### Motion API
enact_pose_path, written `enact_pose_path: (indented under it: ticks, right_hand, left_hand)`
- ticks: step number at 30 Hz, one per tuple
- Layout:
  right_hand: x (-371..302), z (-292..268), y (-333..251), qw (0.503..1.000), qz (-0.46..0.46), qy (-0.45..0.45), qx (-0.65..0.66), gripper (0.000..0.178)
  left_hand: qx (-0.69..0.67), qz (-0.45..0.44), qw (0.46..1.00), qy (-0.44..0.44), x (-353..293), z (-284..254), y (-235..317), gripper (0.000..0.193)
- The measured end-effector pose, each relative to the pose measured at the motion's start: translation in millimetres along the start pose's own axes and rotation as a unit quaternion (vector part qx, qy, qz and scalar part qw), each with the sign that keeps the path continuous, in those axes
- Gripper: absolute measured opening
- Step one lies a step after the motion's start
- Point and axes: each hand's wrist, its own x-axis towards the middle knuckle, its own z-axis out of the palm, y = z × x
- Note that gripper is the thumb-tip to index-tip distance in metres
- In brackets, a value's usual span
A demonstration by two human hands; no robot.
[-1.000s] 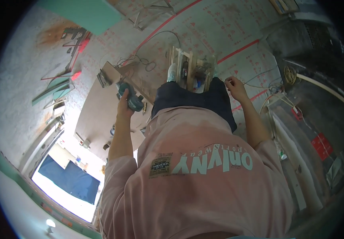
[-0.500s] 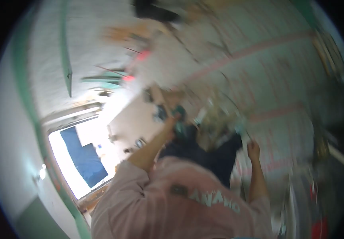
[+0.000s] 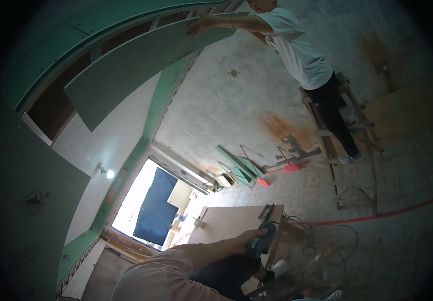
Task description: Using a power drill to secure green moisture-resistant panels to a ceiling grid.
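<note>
My left hand (image 3: 250, 240) reaches forward, its fingers closed around a dark green power tool (image 3: 261, 242) whose exact kind I cannot make out. The tool is at the near right edge of a pale board-topped table (image 3: 226, 218). Close beyond it, a small dark object (image 3: 265, 211) lies on the tabletop. My right hand is out of view. Up ahead, a co-worker (image 3: 302, 50) in a white shirt stands on a wooden trestle (image 3: 344, 130), arms stretched toward a long green plasterboard sheet (image 3: 141, 62) under the ceiling frame.
Dark cables (image 3: 322, 246) curl over the floor right of the table. Green board strips (image 3: 237, 164) and red long-handled dustpans (image 3: 291, 167) lean along the far wall. A window with a blue cloth (image 3: 157, 208) is on the left. Another green board (image 3: 31, 190) hangs close overhead at left.
The view has swung upward, bringing the co-worker, trestle and ceiling boards into sight. My right hand has left the picture. My left hand stays at the green tool by the table.
</note>
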Motion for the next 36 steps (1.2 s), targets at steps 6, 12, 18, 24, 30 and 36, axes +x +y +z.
enact_pose_path:
  ticks: [6, 12, 18, 24, 30, 36]
  right_hand:
    - [74, -4, -67, 0.995, -0.091, 0.017, 0.031, 0.058]
    - [183, -74, -166, 0.983, -0.162, 0.073, 0.056, 0.058]
    - [243, -173, -236, 0.969, -0.207, 0.115, 0.066, 0.057]
    - [157, -179, -177, 0.991, -0.045, 0.063, 0.106, 0.057]
    - [-69, -118, -129, 0.957, 0.218, -0.077, 0.175, 0.056]
    - [-115, -131, -77, 0.946, 0.265, -0.108, 0.152, 0.056]
  left_hand:
    - [-0.013, -0.024, 0.998, 0.048, 47, -56, -26, 0.042]
    - [-0.045, -0.05, 0.993, 0.094, 95, -94, -68, 0.035]
    - [-0.043, -0.036, 0.99, 0.127, 103, -107, -98, 0.033]
    - [0.037, -0.057, 0.986, 0.155, 111, -136, -98, 0.037]
    - [0.065, -0.076, 0.991, 0.09, 114, -74, -65, 0.042]
    - [0.202, -0.093, 0.975, 0.005, 192, -55, -117, 0.043]
